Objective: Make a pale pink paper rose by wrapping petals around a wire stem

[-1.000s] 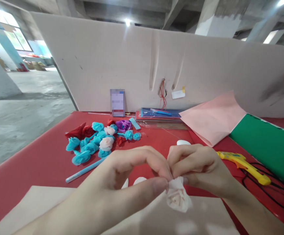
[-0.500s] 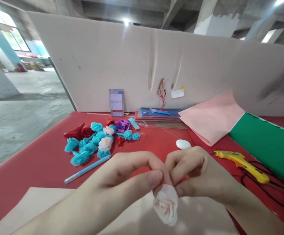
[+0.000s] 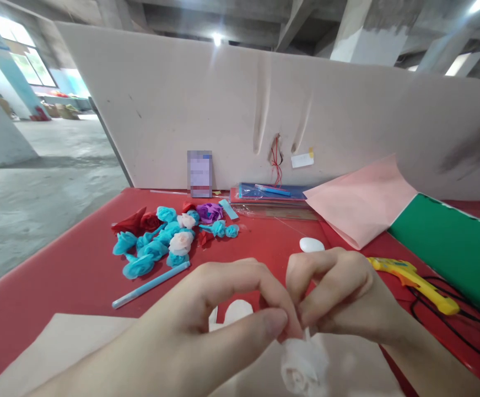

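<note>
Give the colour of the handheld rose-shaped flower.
The handheld flower is off-white; the head view shows it.

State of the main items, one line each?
White rolled paper rose: held, blurred.
Left hand: curled at the rose.
Right hand: curled at the rose.
Yellow plastic glue gun: lying unheld, power unclear.
Light-blue slender stick: lying unheld.
Pink paper sheet: bent, one corner raised.

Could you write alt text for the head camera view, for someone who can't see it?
A person's left hand and right hand pinch a pale flower above a pale sheet on a red table. Beyond, to the left, lies a cluster of blue, red, pale pink and purple flowers; to the right, what looks like a yellow glue gun.
</note>
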Available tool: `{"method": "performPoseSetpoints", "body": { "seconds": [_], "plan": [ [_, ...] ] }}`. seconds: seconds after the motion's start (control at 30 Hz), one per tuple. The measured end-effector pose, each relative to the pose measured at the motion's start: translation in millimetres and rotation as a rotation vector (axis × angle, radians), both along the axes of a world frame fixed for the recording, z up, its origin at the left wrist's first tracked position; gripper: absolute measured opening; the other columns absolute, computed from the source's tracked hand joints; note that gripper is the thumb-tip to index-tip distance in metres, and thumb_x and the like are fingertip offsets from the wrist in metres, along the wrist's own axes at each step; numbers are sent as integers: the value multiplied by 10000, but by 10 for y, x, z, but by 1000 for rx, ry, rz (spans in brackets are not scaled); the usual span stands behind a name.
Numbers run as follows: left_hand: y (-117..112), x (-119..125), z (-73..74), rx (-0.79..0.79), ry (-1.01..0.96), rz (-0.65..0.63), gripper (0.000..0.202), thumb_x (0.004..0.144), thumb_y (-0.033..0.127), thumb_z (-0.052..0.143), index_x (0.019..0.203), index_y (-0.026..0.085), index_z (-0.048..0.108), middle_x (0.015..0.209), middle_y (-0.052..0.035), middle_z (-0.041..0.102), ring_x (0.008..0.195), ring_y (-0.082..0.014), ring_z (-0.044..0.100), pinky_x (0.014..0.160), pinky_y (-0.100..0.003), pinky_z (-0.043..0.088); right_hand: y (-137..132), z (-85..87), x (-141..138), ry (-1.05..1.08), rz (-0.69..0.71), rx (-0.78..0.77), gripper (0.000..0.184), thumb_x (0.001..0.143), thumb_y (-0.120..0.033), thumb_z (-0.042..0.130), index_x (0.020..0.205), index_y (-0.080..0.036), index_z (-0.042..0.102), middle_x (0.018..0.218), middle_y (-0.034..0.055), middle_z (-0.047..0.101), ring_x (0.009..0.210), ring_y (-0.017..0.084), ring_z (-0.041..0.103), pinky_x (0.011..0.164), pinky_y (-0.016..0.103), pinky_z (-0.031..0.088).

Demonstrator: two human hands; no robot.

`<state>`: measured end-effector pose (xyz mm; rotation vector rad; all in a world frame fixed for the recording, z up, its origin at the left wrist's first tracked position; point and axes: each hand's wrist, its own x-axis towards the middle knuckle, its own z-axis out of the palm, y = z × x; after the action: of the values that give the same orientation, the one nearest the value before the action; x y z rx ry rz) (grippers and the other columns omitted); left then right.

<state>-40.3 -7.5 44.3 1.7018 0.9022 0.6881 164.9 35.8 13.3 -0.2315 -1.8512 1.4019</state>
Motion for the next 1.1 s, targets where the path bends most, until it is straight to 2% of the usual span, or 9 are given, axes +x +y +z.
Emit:
{"method": "performPoseSetpoints", "body": {
  "seconds": [0.17,0.23,0.33,0.47,0.57,0.67,0.83,0.97,1.1],
  "plan": [
    [-57,48,66,-60,49,53,150,803,170,544,764,283,633,800,81,642,801,-127,595,732,-182,441,4,-3,-7,6,12,-21,163,768,-152,693,896,-228,759,740,57,620,693,171,630,618,306,528],
    [-76,48,85,-84,71,87,125,801,200,547,768,277,641,805,67,644,811,-150,598,743,-205,445,6,-6,0,4,3,-33,156,757,-137,700,877,-214,764,740,64,624,689,179,635,609,314,527],
    [-73,28,73,-102,97,66,100,822,290,546,789,297,641,815,60,640,817,-163,596,745,-223,448,-1,-1,8,-4,-3,-50,165,739,-110,710,857,-211,768,735,58,633,679,167,634,606,296,522],
    [-40,2,31,-109,93,29,114,839,357,546,776,301,623,796,62,616,811,-149,569,715,-208,427,-30,39,-7,-28,5,-104,232,691,-40,726,842,-211,768,714,31,644,651,121,618,595,227,505],
    [-35,-6,14,-126,56,54,118,833,381,567,764,298,615,755,72,599,755,-126,547,668,-181,414,-46,70,-26,-46,15,-182,213,686,-48,729,824,-206,770,725,30,653,695,135,631,656,247,519],
    [-42,4,8,-191,-80,44,120,850,353,566,763,279,600,737,75,596,723,-103,537,663,-148,426,-38,66,-31,-51,11,-232,200,675,-51,739,796,-206,771,720,20,647,678,111,617,640,214,510],
    [-23,26,0,-265,-265,3,144,889,321,542,777,250,599,746,62,582,770,-80,542,752,-121,449,-5,24,-4,-73,-8,-293,170,673,-101,759,794,-219,768,736,10,629,617,78,575,554,181,476],
    [20,14,-13,-220,-243,-32,154,897,333,533,794,261,620,745,70,582,765,-65,537,736,-91,437,-9,55,8,-111,-10,-320,172,644,-73,765,756,-204,768,718,5,632,629,79,584,542,164,467],
    [43,21,-17,-228,-219,-32,169,898,338,533,780,254,620,720,76,605,734,-60,563,704,-90,438,-24,91,15,-226,-42,-365,84,647,-138,775,721,-176,758,680,0,632,570,68,546,499,165,442]
  ]
}}
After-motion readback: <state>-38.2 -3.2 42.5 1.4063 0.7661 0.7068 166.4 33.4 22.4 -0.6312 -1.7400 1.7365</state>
